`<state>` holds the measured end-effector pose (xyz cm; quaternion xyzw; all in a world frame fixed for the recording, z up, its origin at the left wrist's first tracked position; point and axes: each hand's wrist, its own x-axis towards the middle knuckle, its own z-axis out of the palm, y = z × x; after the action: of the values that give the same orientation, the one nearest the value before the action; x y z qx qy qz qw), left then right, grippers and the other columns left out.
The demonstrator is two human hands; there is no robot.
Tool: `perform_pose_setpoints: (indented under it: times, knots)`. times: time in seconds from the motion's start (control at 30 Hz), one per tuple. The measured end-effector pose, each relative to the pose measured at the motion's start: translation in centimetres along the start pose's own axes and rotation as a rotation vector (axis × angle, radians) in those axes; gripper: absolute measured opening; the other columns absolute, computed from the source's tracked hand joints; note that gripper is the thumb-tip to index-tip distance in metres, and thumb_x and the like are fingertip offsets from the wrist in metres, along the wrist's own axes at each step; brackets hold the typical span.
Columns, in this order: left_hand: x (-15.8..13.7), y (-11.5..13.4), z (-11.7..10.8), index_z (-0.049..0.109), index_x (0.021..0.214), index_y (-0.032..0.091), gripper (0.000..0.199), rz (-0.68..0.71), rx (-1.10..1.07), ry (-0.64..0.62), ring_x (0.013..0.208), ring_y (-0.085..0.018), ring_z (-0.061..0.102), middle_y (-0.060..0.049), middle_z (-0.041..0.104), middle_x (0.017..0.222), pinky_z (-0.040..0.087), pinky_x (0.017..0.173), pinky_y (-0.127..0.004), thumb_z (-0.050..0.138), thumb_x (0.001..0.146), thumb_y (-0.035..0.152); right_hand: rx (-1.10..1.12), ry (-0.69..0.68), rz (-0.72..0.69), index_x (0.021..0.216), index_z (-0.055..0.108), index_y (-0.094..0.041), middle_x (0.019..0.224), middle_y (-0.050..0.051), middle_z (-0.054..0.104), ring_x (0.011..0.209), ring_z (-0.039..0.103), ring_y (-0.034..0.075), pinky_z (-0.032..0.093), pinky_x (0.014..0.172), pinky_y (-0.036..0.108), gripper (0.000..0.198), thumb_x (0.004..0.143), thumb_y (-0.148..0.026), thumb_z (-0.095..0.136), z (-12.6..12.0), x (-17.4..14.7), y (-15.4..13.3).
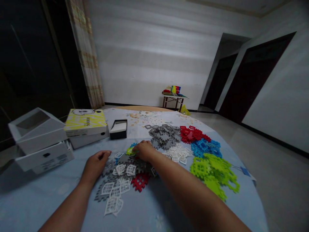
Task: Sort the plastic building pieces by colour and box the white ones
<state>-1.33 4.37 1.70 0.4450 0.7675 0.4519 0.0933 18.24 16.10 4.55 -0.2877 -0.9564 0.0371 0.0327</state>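
A mixed pile of interlocking plastic building pieces lies in front of me, with grey plates [125, 159], white lattice window pieces [115, 192] and a red notched piece [140, 181]. My right hand [145, 150] reaches over the pile's far side. Its bent fingers are closed at the edge of a lime-green piece [130, 151], and the fingertips are partly hidden. To the left of the pile, my left hand [96, 164] is loosely curled with thumb and fingertips close together, and nothing shows between them.
Sorted heaps of grey pieces [166, 136], white window pieces [178, 153], red pieces [191, 134], blue pieces [206, 147] and green pieces [214, 170] curve along the right. On the left are stacked white boxes [43, 141], a yellow box [85, 120] and a small black box [118, 129].
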Motion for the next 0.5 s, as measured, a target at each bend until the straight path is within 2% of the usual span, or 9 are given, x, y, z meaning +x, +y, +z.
perform_pose_setpoints:
  times: [0.13, 0.23, 0.33, 0.5]
  knots:
    - [0.1, -0.1, 0.0, 0.07, 0.081, 0.017, 0.043, 0.008, 0.015, 0.001, 0.089, -0.025, 0.065, -0.007, 0.074, 0.088, 0.049, 0.078, -0.029, 0.051, 0.066, 0.052, 0.078, 0.138, 0.03, 0.11, 0.064, -0.026, 0.109, 0.007, 0.067, 0.108, 0.053, 0.025, 0.036, 0.092, 0.04, 0.031, 0.086, -0.022, 0.045, -0.1, -0.6, 0.2]
    - [0.1, -0.2, 0.0, 0.07, 0.083, 0.017, 0.045, 0.003, 0.035, -0.006, 0.09, -0.025, 0.065, -0.007, 0.073, 0.089, 0.049, 0.079, -0.029, 0.05, 0.066, 0.053, 0.257, 0.239, 0.082, 0.11, 0.064, -0.023, 0.109, 0.005, 0.067, 0.105, 0.057, 0.02, 0.039, 0.09, 0.032, 0.03, 0.087, -0.023, 0.045, -0.8, -1.8, 1.1]
    - [0.3, -0.5, 0.0, 0.071, 0.083, 0.017, 0.044, -0.009, 0.057, -0.011, 0.091, -0.025, 0.065, -0.007, 0.074, 0.09, 0.049, 0.078, -0.028, 0.05, 0.066, 0.052, 0.469, 0.282, 0.146, 0.108, 0.065, -0.019, 0.103, 0.005, 0.069, 0.094, 0.061, 0.017, 0.044, 0.083, 0.026, 0.028, 0.086, -0.022, 0.049, -1.8, -3.3, 2.6]
    - [0.7, -0.9, 0.1, 0.071, 0.082, 0.019, 0.041, 0.003, 0.107, 0.004, 0.088, -0.025, 0.065, -0.004, 0.074, 0.088, 0.049, 0.077, -0.03, 0.05, 0.067, 0.051, 0.728, 0.293, 0.194, 0.101, 0.068, -0.018, 0.093, 0.002, 0.071, 0.087, 0.063, 0.016, 0.048, 0.081, 0.028, 0.023, 0.083, -0.018, 0.054, -1.9, -4.7, 4.6]
